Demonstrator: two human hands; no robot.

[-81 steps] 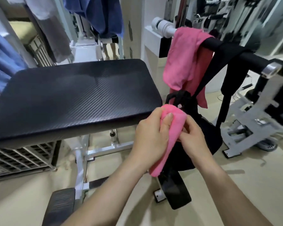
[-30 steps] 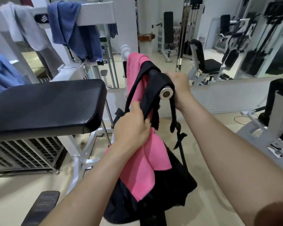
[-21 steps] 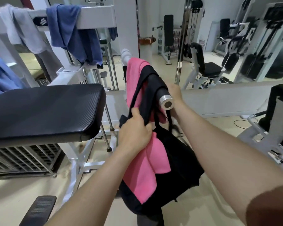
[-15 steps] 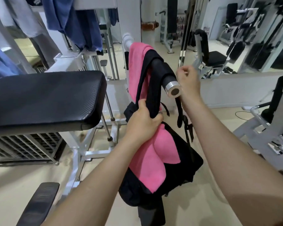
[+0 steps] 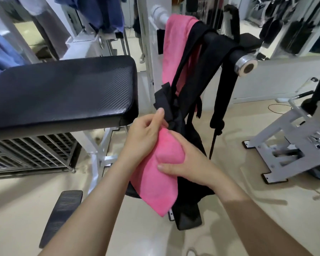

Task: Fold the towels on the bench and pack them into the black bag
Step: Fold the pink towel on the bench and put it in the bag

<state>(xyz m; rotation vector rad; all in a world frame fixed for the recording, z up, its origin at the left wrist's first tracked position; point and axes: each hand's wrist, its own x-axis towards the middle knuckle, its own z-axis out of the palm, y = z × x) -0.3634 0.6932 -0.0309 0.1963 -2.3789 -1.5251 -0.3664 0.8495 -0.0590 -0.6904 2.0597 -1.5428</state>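
A black bag (image 5: 189,133) hangs by its straps from a padded bar (image 5: 227,45) at centre right. A folded pink towel (image 5: 155,182) hangs in front of the bag. My left hand (image 5: 146,133) holds the towel's upper edge at the bag's mouth, thumb raised. My right hand (image 5: 185,163) grips the towel's folded top from the right, thumb across the fold. A second pink towel (image 5: 175,45) is draped over the same bar behind the straps. The bag's inside is hidden.
The black padded bench (image 5: 59,89) fills the left, its top bare. Blue towels (image 5: 103,13) and a grey one (image 5: 46,28) hang on a white rack behind. A white machine frame (image 5: 292,145) stands at right. A footrest pad (image 5: 61,215) lies low on the beige floor.
My right hand came down from the bar's end to the pink towel. My left hand let go of the bag strap and now holds the towel's top by the bag's mouth.
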